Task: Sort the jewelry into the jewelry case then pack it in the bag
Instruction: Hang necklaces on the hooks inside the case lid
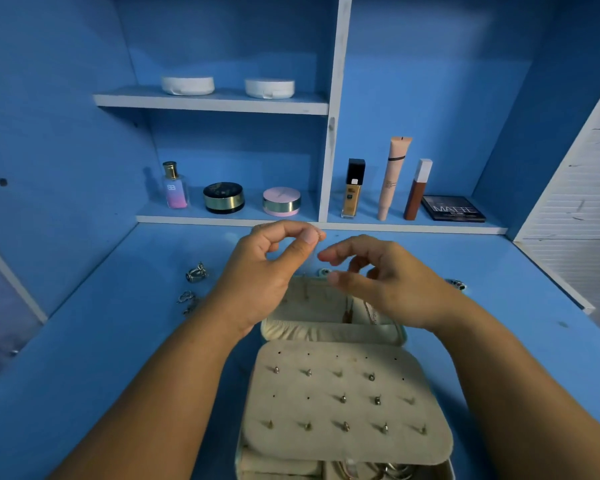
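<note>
An open cream jewelry case (329, 332) lies on the blue desk in front of me. Its earring flap (347, 403) carries several studs. Thin chains hang in the far lid pocket (312, 299). My left hand (271, 271) hovers above the case's far end and pinches a thin chain (318, 234) between thumb and forefinger. My right hand (381, 282) floats beside it over the lid, fingers loosely curled and holding nothing that I can see. Silver jewelry pieces (196, 273) lie on the desk to the left.
More small silver pieces (187, 299) lie left of the case, another small piece (456, 284) to the right. Cosmetics stand on the back shelf: a perfume bottle (175, 185), compacts (223, 197), foundation tubes (394, 178), a palette (452, 208). No bag shows.
</note>
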Demonstrator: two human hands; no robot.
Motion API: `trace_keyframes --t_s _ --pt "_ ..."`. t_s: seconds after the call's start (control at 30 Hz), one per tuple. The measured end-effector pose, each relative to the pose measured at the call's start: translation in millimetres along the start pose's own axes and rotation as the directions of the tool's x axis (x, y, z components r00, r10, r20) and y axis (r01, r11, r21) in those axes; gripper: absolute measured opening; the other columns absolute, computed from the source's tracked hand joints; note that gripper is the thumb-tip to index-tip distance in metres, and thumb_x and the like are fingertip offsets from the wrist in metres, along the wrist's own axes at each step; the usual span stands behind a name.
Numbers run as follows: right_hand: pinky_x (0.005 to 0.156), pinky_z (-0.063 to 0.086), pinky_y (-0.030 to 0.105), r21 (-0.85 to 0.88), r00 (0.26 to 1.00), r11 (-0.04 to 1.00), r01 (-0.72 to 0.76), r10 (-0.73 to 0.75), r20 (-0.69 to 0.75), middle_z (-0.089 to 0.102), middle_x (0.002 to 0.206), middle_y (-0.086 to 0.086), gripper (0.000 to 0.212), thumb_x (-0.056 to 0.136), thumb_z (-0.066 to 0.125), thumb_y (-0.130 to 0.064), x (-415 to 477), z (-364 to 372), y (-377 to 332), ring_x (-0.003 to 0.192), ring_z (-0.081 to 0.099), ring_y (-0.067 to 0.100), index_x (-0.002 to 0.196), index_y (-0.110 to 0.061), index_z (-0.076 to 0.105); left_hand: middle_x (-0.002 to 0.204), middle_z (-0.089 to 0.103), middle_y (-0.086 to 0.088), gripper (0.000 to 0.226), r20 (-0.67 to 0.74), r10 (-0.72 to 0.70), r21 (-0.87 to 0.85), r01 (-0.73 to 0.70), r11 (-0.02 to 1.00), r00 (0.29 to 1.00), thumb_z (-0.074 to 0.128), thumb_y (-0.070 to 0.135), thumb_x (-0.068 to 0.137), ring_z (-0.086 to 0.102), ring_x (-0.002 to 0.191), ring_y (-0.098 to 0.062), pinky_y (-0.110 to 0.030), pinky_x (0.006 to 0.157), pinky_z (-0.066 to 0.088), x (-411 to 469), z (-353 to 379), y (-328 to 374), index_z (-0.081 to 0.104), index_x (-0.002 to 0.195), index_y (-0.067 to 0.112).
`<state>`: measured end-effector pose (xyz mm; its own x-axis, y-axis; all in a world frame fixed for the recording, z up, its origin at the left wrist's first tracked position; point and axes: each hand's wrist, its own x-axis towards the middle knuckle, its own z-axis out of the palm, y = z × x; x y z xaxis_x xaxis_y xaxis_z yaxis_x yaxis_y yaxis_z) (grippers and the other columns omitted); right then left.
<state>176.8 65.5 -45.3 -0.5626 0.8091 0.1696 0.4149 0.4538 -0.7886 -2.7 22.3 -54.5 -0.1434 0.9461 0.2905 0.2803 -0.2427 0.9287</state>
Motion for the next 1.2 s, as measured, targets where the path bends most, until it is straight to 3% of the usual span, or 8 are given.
trace_keyframes --t_s 0.07,0.17,0.3,0.5,0.67,0.77,0.93,1.2 --pt "0.071 0.043 0.012 -0.055 0.997 0.996 0.069 -0.068 0.029 0.059 0.102 -0.017 0.014 0.087 0.064 -0.034 2 10 -2 0.085 0.056 0.003 0.098 -0.042 0.06 0.115 0.061 0.013 0.019 0.023 0.03 0.02 -0.03 0.999 0.999 0.057 0.06 0.074 0.05 0.107 0.002 -0.032 0.106 0.038 -2 1 1 0.07 0.085 0.051" --pt "0.071 0.044 0.013 -0.062 0.993 0.991 0.117 -0.115 0.026 0.058 0.09 -0.017 0.004 0.088 0.062 -0.033 3 16 -7 0.08 0.057 0.004 0.089 -0.037 0.063 0.119 0.057 0.019 0.024 0.05 0.094 0.026 -0.095 0.995 0.994 0.057 0.065 0.07 0.045 0.123 0.005 -0.037 0.113 0.032 -3 2 2 0.07 0.085 0.052" --pt "0.062 0.042 0.012 0.137 0.993 0.984 0.114 -0.117 0.018 0.059 0.063 -0.017 0.012 0.09 0.062 -0.018 1 17 -12 0.058 0.051 0.0 0.081 -0.025 0.066 0.126 0.053 0.016 0.015 0.051 0.12 0.014 -0.121 0.993 0.991 0.06 0.057 0.076 0.039 0.13 0.007 -0.043 0.113 0.031 -3 3 3 0.071 0.086 0.052" --pt "0.065 0.053 0.018 0.297 0.999 0.954 0.047 -0.037 -0.039 0.064 0.067 0.005 0.007 0.086 0.065 -0.014 3 12 -10 0.06 0.06 0.01 0.089 -0.015 0.07 0.102 0.065 0.013 0.01 -0.008 -0.005 0.214 0.007 0.977 1.0 0.057 0.036 0.094 0.058 0.101 -0.007 -0.03 0.09 0.046 0 -1 -6 0.066 0.099 0.036" --pt "0.064 0.056 0.021 0.384 0.99 0.918 0.102 -0.056 -0.129 0.07 0.071 0.009 0.01 0.084 0.065 -0.005 2 7 -10 0.064 0.066 0.013 0.09 -0.011 0.07 0.099 0.071 0.015 0.022 0.256 -0.223 0.273 0.151 0.95 0.941 0.056 0.019 0.092 0.063 0.101 -0.004 -0.035 0.098 0.047 -1 -8 -6 0.07 0.098 0.035" --pt "0.063 0.056 0.022 0.398 0.983 0.908 0.132 -0.069 -0.169 0.07 0.075 0.014 0.009 0.084 0.065 -0.005 2 4 -11 0.064 0.066 0.014 0.089 -0.011 0.069 0.094 0.071 0.017 0.014 0.327 -0.172 0.308 0.068 0.949 0.929 0.069 0.033 0.085 0.064 0.093 -0.006 -0.038 0.09 0.053 -4 -6 -4 0.072 0.098 0.036" --pt "0.068 0.058 0.026 0.352 0.983 0.925 0.145 -0.093 -0.161 0.07 0.082 0.018 0.012 0.084 0.066 -0.004 3 5 -10 0.068 0.066 0.017 0.091 -0.014 0.068 0.082 0.072 0.01 0.009 0.286 -0.042 0.326 -0.056 0.944 0.957 0.069 0.038 0.085 0.064 0.08 -0.019 -0.045 0.081 0.054 -6 2 -7 0.074 0.089 0.033" --pt "0.066 0.046 0.008 0.04 0.977 0.998 0.045 -0.036 -0.208 0.066 0.078 -0.012 0.016 0.089 0.064 -0.014 15 15 11 0.066 0.058 -0.005 0.091 -0.03 0.065 0.074 0.071 0.014 0.014 0.197 -0.061 0.549 -0.059 0.834 0.979 0.077 0.033 0.079 0.064 0.069 0.001 -0.036 0.075 0.056 -3 5 -24 0.075 0.092 0.03"
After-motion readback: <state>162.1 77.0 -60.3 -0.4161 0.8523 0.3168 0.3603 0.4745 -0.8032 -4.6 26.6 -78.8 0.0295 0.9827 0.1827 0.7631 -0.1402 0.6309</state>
